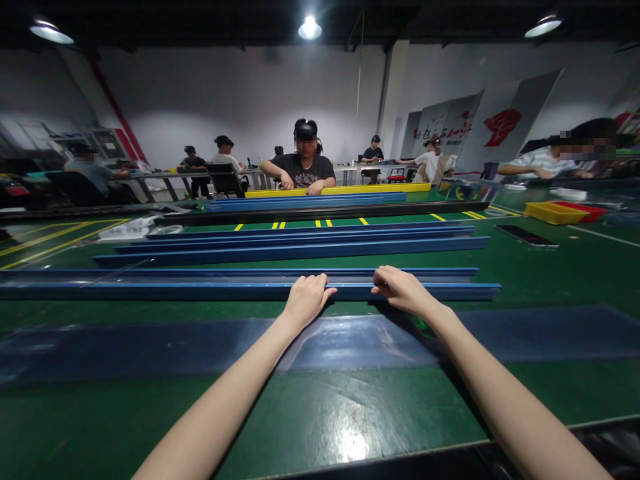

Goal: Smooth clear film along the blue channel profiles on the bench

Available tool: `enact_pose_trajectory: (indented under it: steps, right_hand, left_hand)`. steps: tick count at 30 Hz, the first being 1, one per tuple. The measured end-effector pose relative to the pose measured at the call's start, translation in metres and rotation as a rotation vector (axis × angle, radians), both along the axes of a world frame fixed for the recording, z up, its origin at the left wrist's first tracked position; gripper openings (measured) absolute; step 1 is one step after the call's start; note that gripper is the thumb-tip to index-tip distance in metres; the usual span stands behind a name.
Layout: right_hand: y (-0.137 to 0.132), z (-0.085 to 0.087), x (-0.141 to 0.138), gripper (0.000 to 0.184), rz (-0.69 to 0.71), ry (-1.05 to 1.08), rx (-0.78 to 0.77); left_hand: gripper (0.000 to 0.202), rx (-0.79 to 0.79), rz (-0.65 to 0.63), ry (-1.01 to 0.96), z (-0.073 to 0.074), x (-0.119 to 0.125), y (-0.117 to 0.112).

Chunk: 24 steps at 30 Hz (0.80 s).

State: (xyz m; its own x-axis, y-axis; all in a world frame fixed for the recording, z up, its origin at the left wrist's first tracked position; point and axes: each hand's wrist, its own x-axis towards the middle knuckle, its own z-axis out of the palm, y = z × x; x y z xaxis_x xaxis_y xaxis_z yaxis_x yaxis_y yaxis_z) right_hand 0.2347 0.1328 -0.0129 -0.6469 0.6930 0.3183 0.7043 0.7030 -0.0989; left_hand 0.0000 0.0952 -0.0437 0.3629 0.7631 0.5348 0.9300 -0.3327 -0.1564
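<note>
A long blue plastic channel strip [430, 291] lies crosswise on the green table, a little beyond a flat clear plastic strip [340, 343]. My left hand [307, 298] is closed over the blue channel strip, fingers curled across its top edge and thumb along the near side. To the right, my right hand [397, 288] curls at the same strip with fingers bent and pressed together. Its fingertips are partly hidden, and whether it grips the strip or something small I cannot make out. Another blue channel [440, 273] runs close behind.
More blue channels [295, 251] and a black strip [325, 215] lie farther back. A phone [527, 236] and a yellow tray [555, 213] are at right. Across the table a person [305, 167] handles a yellow strip [375, 189]. A white bundle [127, 228] lies at left.
</note>
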Motion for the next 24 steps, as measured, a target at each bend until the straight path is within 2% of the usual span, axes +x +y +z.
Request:
enact_pose_trajectory:
  steps: [14,24]
  right_hand:
    - [-0.005,0.008,0.0,0.006,0.02,-0.008,-0.041]
    - [-0.004,0.012,0.001,0.007,0.009,-0.025,-0.063]
  left_hand:
    - [0.03,0.122,-0.022,0.0,-0.001,-0.001,-0.001]
    - [0.028,0.125,-0.035,-0.004,-0.001,-0.003,-0.004]
